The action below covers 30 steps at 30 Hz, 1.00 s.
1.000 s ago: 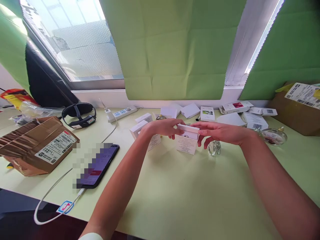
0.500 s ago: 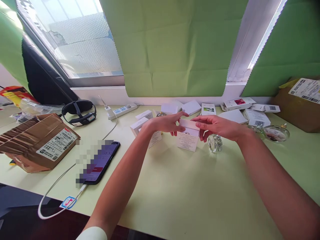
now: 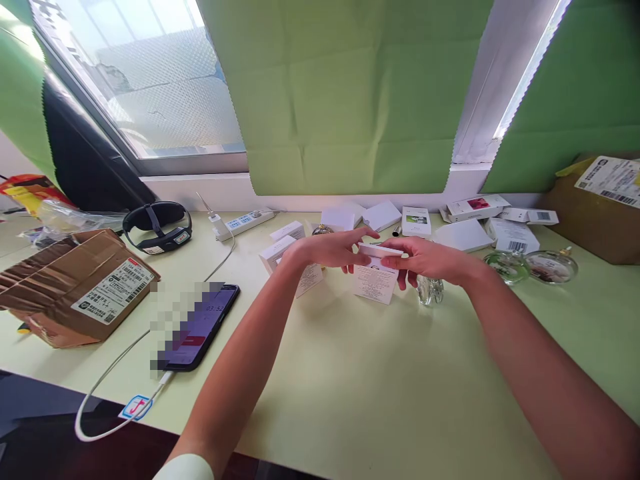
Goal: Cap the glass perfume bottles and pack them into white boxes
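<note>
A small white box [image 3: 375, 283] with printed text on its front stands upright on the table between my hands. My left hand [image 3: 341, 250] grips its left side, the thumb near the top edge. My right hand [image 3: 425, 259] pinches the box's top flap [image 3: 381, 251] from the right, and the flap looks tilted over the opening. Just right of the box is a clear glass bottle [image 3: 430, 292], partly covered by my right hand. Other white printed cartons [image 3: 277, 252] stand to the left, near my left wrist. What is inside the box is hidden.
Several flat white boxes [image 3: 465, 235] lie along the wall. Two round glass bottles [image 3: 553, 267] rest at right. On the left are a brown cardboard box [image 3: 115, 287], a phone [image 3: 203, 327] with a charging cable, a black head strap [image 3: 157, 227] and a power strip [image 3: 250, 220].
My right hand has moved slightly left and the white box's top flap has tipped down flatter. The right hand now covers more of the glass bottle. My left hand has hardly moved.
</note>
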Tool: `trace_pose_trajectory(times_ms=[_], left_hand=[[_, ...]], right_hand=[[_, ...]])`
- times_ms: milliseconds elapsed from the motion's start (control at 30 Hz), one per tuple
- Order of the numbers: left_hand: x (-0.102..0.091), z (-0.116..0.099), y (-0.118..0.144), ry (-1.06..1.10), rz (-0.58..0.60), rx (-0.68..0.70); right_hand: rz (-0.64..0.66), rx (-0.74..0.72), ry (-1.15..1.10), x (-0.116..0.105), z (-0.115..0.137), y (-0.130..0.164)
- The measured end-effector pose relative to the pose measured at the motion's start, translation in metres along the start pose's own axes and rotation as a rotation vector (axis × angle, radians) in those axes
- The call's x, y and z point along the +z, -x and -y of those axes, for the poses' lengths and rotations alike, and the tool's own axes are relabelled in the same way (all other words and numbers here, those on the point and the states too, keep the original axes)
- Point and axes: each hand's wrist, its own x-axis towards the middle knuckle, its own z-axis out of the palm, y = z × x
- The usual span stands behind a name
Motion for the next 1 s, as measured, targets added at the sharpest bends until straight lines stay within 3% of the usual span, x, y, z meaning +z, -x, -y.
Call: trace_pose_trajectory(times_ms=[333,600,900,1000], left_hand=[[-0.014,0.029,0.006,0.441,0.09,0.121],[-0.003,0.012,-0.003,0.261,0.113,0.047],[-0.003,0.009,-0.002,0.247,0.115,0.038],[-0.003,0.008,-0.002,0.219,0.108,0.049]], right_hand=[[-0.056,0.032,-0.02,0.001,-0.003,-0.002],[-0.127,-0.044,0.014,0.002,0.0,-0.002],[-0.015,-0.081,0.081,-0.009,0.01,0.017],[-0.03,-0.093,0.091,-0.006,0.012,0.016]])
